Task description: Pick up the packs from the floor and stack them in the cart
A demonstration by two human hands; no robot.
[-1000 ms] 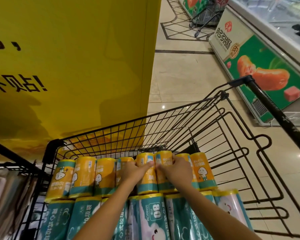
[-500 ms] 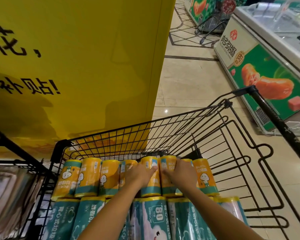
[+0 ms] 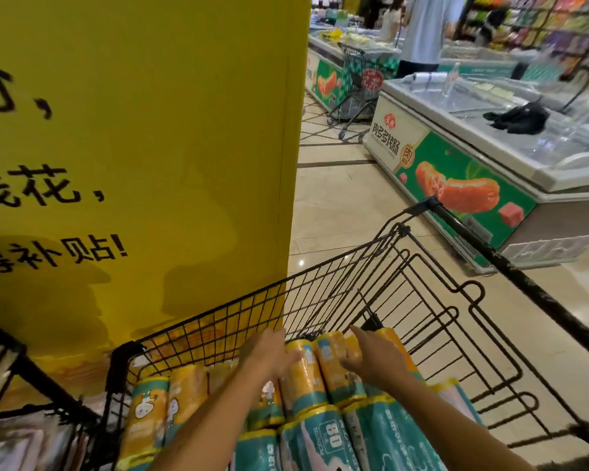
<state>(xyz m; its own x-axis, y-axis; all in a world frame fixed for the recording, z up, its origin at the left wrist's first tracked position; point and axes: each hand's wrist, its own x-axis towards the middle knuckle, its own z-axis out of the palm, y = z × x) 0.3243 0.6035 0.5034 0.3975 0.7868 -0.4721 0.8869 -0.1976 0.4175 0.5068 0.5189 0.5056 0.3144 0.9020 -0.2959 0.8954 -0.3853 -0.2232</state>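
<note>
Yellow-and-teal packs [image 3: 305,375] lie in a row across the black wire cart [image 3: 323,300], standing on end side by side, with a nearer row of teal packs [image 3: 323,440] below them at the bottom of the view. Both bare hands reach in over that nearer row. The left hand [image 3: 269,355] rests flat on the top of the yellow packs, fingers spread and pointing right, its grip loose and closed on nothing. The right hand [image 3: 376,360] lies just to the right of it, palm down on the tops of the packs at that end of the row, fingers extended toward the left hand; its grip is likewise slack, pressing rather than grasping. Between the two hands two pack tops show uncovered. Left of the left hand the row carries on toward the cart's corner. Beyond both hands rises the cart's mesh front wall, and behind that a large yellow sign panel [image 3: 167,147] with black characters. To the right of the right hand runs the cart's handle bar [image 3: 483,248], and past it, across the tiled floor [image 3: 340,198], a chest freezer [image 3: 473,158] with a sausage picture on its side.
</note>
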